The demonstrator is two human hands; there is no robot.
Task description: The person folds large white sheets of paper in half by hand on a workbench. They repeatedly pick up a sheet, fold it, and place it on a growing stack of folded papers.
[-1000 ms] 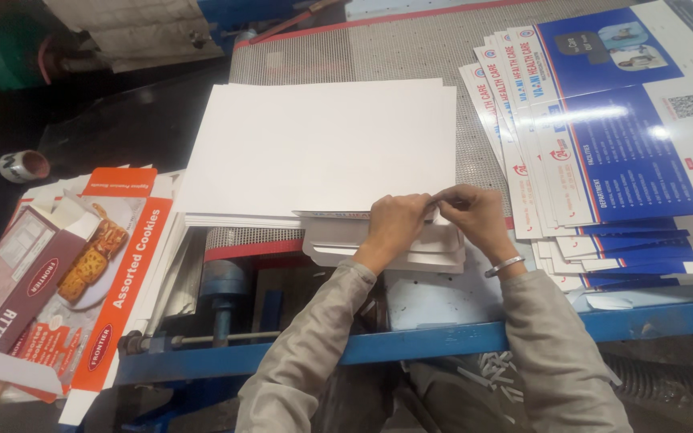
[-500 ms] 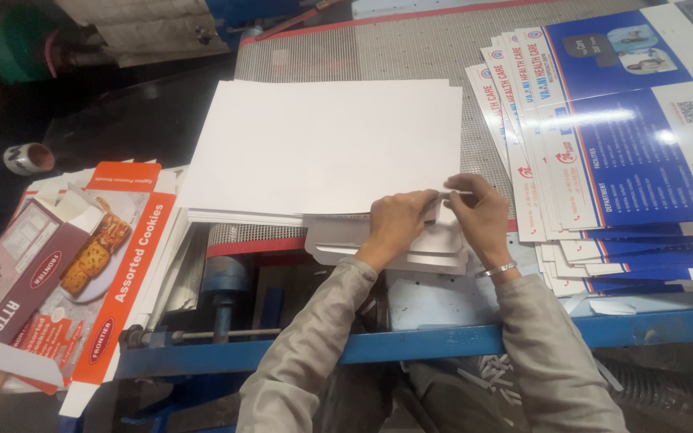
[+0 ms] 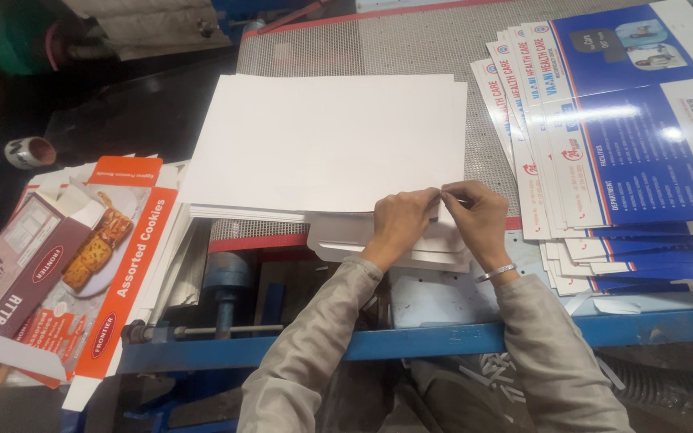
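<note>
Across the middle of the grey mesh conveyor belt point(image 3: 378, 48), with its red edge strip, lies a large stack of plain white card sheets point(image 3: 326, 140), its near edge overhanging the belt's front end. Along the belt's right side spreads a fanned pile of glossy blue-and-white printed sheets point(image 3: 627, 144), overlapping one another and running down to the blue metal frame bar point(image 3: 651, 325) at the front. Off the belt's left edge sits a heap of flattened orange and brown biscuit cartons point(image 3: 82, 256), some with pictures of cookies on them, reaching down past the frame. Beneath the near right corner of the white stack, a smaller bundle of white die-cut card blanks point(image 3: 395, 248) juts towards the person. Both grey-sleeved arms come up from the bottom edge and meet at that corner. The left hand point(image 3: 401, 218) is curled with its fingertips pinched on the corner of the topmost white sheet; the right hand point(image 3: 479, 215), with a thin silver bangle point(image 3: 499, 273) on its wrist, pinches the same corner from the other side, so the two hands touch at the fingertips. Far to the left, on the dark surface beyond the cartons, lies a small roll of tape point(image 3: 30, 151).
</note>
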